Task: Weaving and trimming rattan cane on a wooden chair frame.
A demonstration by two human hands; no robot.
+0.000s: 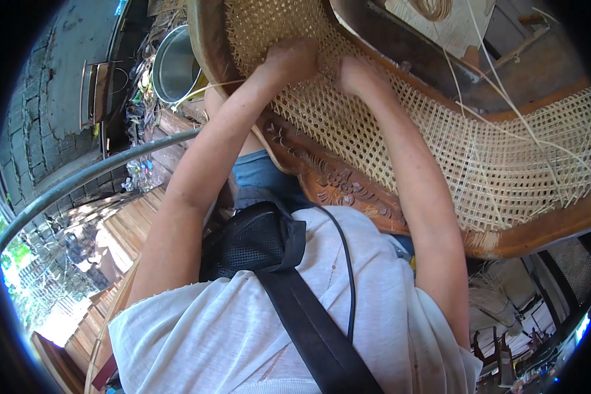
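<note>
Across my lap lies a carved brown wooden furniture frame (338, 187), with woven cane webbing (322, 125) stretched inside it. My left hand (294, 60) rests on the weave near the frame's left rail, its fingers curled and closed. A short way to the right, my right hand (361, 74) is also closed against the cane, close to the inner rail. Whatever either hand pinches is hidden beneath the fingers. Loose pale cane strands (515, 108) trail over the right part of the weave, and their ends stick up along the lower right rail.
A round metal bucket (176, 69) stands left of the frame. From the left, a curved grey tube (92, 172) reaches toward my left forearm. Wooden boards (134, 226) lie at lower left. A coil of cane (432, 8) sits at the top, beyond the frame.
</note>
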